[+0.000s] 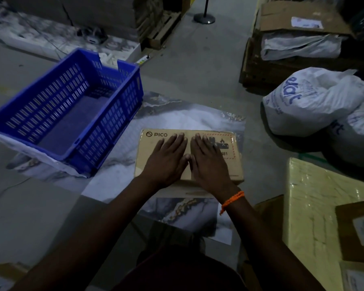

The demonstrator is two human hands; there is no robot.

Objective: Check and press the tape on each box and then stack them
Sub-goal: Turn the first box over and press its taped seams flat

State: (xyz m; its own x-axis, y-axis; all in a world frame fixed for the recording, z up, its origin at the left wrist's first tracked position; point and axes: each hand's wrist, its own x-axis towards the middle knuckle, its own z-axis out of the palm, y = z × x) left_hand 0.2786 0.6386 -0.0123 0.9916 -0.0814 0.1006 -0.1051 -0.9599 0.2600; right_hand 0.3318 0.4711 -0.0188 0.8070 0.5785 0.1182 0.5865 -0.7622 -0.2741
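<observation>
PICO cardboard box (145, 153) lies flat on marble-print sheet (177, 116) on floor, centre of view, logo at far-left corner, hazard label on far-right part. L hand (166, 158) & R hand (208, 162) both palm-down on box top, fingers straight, side by side, thumbs nearly touching at middle. Tape itself not discernible in dim light. Orange thread band (232, 199) on R wrist. Blue slotted plastic crate (122, 101) left of box, apart from it. White printed bags (313, 106) far right; film-wrapped pale package (313, 196) near right.
</observation>
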